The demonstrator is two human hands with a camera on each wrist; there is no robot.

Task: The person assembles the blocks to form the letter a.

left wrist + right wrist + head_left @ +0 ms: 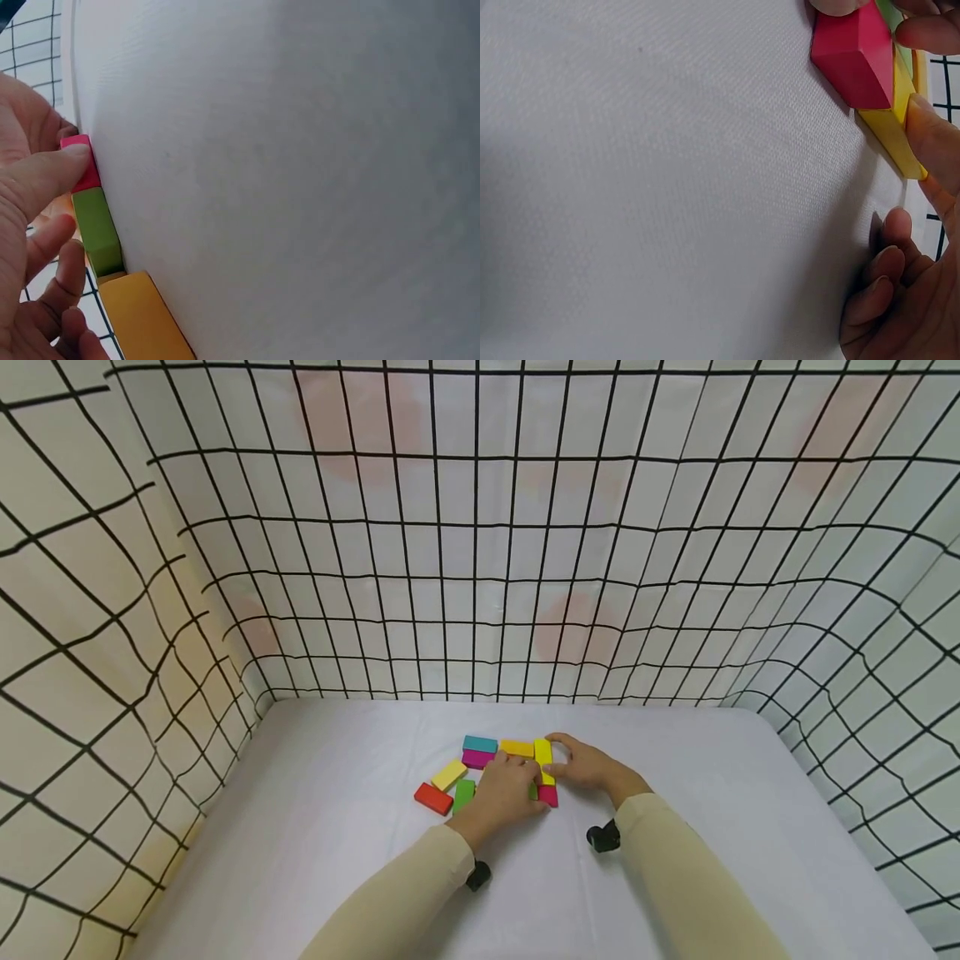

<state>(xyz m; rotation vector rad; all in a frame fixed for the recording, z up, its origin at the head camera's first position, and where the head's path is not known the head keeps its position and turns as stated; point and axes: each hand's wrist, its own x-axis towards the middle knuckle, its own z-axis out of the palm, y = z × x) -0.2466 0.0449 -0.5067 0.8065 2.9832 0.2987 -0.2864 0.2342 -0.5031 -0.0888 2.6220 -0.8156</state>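
Note:
My left hand (506, 789) reaches over a group of coloured blocks. Its thumb lies against the near face of a pink block (88, 169), fingers curled above the blocks behind it. Right of them, my right hand (588, 767) pinches a yellow block (543, 750) between thumb and index finger, its other fingers loosely bent. That yellow block touches the pink one. A green block (97, 229) adjoins the pink block on the left. Behind the left hand lies another yellow block (517, 748). The left hand hides the middle of the group in the head view.
Left of the hands lie a red block (433, 798), a pale yellow block (449, 775) and another green block (464, 794). Teal (480, 743) and magenta (477, 759) blocks sit behind. White cloth (337, 843) covers the table; black netting (495, 527) encloses its back and sides.

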